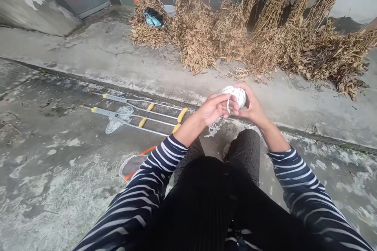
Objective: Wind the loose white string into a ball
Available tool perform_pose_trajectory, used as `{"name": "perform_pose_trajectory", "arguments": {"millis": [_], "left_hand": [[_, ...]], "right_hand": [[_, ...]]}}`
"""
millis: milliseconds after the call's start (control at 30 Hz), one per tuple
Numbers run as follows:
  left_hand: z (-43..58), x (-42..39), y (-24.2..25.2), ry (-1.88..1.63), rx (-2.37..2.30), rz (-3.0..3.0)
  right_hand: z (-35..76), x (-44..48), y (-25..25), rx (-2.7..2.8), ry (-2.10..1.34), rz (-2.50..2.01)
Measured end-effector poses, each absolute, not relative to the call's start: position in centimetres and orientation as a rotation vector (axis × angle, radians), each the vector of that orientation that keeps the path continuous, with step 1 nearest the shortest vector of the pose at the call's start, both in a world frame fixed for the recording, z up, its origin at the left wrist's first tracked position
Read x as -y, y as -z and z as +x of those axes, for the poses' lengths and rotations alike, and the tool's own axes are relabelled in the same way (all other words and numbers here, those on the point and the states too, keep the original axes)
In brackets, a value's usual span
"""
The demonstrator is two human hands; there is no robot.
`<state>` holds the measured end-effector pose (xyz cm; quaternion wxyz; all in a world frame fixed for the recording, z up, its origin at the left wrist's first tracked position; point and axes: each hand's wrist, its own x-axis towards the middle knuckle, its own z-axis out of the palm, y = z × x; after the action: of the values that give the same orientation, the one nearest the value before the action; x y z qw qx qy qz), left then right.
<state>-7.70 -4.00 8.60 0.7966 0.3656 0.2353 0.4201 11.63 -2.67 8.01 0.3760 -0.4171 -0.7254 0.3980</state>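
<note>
A rounded white bundle [237, 96] with thin dark lines, like a wound-up strip, is held up in front of my knees. My right hand [251, 105] cups it from the right, fingers behind and thumb below. My left hand [215, 107] meets it from the left, its thumb and fingers closed on the bundle's near side, where a narrow white band shows. The fingers partly hide the bundle, so its exact kind is unclear. Below my hands, a crumpled black-and-white scrap [214, 128] lies on the ground.
Two crutches [141, 114] with yellow pads lie left on the concrete, a clear plastic bag [119, 119] among them. An orange-edged mesh item [132, 165] is by my left sleeve. Dried stalk bundles [194, 31] line the wall, with blue-black gloves or cloth [153, 18] on one. A low step edge [73, 77] crosses ahead.
</note>
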Motion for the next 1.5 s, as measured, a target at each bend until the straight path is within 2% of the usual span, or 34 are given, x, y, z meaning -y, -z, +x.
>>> {"name": "perform_pose_trajectory", "arguments": {"millis": [367,500,667,767,900,1000,1133,1267,1500], "left_hand": [[-10.6,4.9,-7.2,-0.562,-0.589,0.955],[-12.5,5.0,-7.2,-0.501,-0.626,0.988],[-13.3,3.2,-8.4,-0.827,-0.620,0.932],[-12.6,1.4,-8.5,-0.928,-0.708,0.941],[-11.5,-1.3,-7.6,-0.812,-0.862,1.055],[-10.5,-3.0,-7.1,-0.644,-0.895,1.226],[-8.4,-3.4,-6.9,-0.662,-1.020,1.432],[-6.4,-0.1,-6.6,-0.848,-0.894,1.413],[-4.7,4.9,-4.8,-0.678,-0.603,1.334]], "right_hand": [[16.2,0.0,-7.7,2.176,-0.142,-1.404],[18.7,-0.7,-7.3,2.223,0.008,-1.526],[18.2,1.2,-6.2,2.372,-0.414,-1.624],[17.8,2.9,-6.4,2.416,-0.800,-1.462],[18.9,5.0,-8.2,2.251,-1.571,-1.207],[20.1,6.3,-9.5,2.017,-1.898,-1.050],[20.5,7.3,-9.6,1.677,-2.117,-1.037],[19.9,7.2,-8.6,1.337,-2.128,-1.153],[19.9,6.9,-8.1,1.232,-2.089,-1.228]]}}
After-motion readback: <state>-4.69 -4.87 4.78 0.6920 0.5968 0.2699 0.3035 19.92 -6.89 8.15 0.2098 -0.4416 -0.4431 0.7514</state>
